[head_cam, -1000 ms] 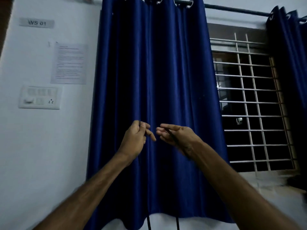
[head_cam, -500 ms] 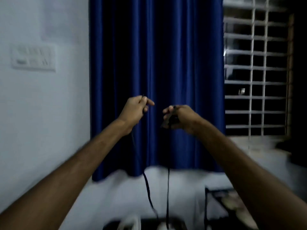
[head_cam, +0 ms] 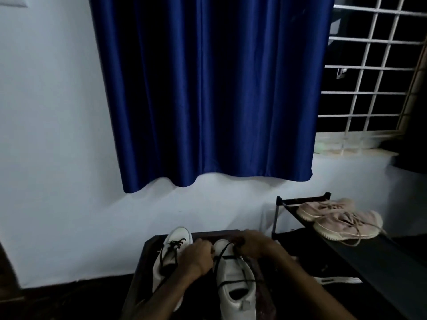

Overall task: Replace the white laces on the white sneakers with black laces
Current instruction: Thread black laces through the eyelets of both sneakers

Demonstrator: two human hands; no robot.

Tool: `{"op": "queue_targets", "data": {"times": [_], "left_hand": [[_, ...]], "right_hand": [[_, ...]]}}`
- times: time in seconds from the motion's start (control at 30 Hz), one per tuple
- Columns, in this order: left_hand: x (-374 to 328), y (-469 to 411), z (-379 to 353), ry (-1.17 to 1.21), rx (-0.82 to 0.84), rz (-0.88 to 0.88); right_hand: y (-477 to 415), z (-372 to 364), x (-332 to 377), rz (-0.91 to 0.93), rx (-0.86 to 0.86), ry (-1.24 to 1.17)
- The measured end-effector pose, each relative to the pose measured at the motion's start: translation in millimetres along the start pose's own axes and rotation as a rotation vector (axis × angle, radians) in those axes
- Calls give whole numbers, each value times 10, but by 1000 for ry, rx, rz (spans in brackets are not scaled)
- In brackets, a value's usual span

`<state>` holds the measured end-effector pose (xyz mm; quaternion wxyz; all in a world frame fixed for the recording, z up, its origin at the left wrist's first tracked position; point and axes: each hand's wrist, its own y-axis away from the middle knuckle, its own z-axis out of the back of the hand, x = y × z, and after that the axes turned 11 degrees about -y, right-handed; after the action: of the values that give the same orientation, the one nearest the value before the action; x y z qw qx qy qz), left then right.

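Down at the sneaker's (head_cam: 233, 271) toe, left hand (head_cam: 196, 257) and right hand (head_cam: 254, 245) each pinch the lace (head_cam: 231, 282). An uneven pull could leave one end short.

The left hand (head_cam: 196, 257) and the right hand (head_cam: 254, 244) are bare, in the lower middle of the frame. The left forearm (head_cam: 166, 296) and the right forearm (head_cam: 305, 287) are bare too, all the way down to the bottom edge. The hands look a bit blurry in the dim light, so small marks on them cannot be told.
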<state>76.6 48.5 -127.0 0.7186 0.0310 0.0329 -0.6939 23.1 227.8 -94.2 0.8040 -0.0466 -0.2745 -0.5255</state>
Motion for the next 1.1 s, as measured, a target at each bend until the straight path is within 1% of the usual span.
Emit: {"op": "queue_targets", "data": {"times": [0.07, 0.2, 0.33, 0.43, 0.5, 0.63, 0.77, 0.83, 0.9, 0.93, 1.0, 1.03, 1.1], "left_hand": [[-17, -7, -113, 51, -7, 32], [8, -47, -180, 105, -24, 63], [15, -61, -156, 109, 57, 70], [11, -66, -114, 126, 124, 79], [24, -63, -20, 98, 112, 106], [63, -29, 364, -78, 74, 119], [264, -12, 678, -144, 17, 209], [345, 6, 746, -144, -45, 205], [382, 47, 767, -82, -123, 159], [395, 63, 773, 4, -137, 140], [427, 94, 854, 240, -125, 128], [441, 91, 935, 342, -137, 117], [438, 54, 1155, 528, -180, 87]], "right_hand": [[-16, -48, -29, 41, 39, -73], [-78, -91, -63, 97, 22, -61], [-102, -111, -73, 109, -7, -86], [-119, -127, -107, 83, -8, -114], [-119, -136, -104, 70, 4, -125], [-109, -146, -122, 78, -1, -166], [-118, -168, -148, 67, -14, -199], [-115, -169, -136, 71, -16, -176], [-87, -111, -103, 61, 18, -141], [-77, -36, -89, 41, 30, -127], [-32, 212, -37, -17, 0, -138], [2, 399, 18, -56, -10, -159], [104, 771, 213, -132, 55, -303]]}}
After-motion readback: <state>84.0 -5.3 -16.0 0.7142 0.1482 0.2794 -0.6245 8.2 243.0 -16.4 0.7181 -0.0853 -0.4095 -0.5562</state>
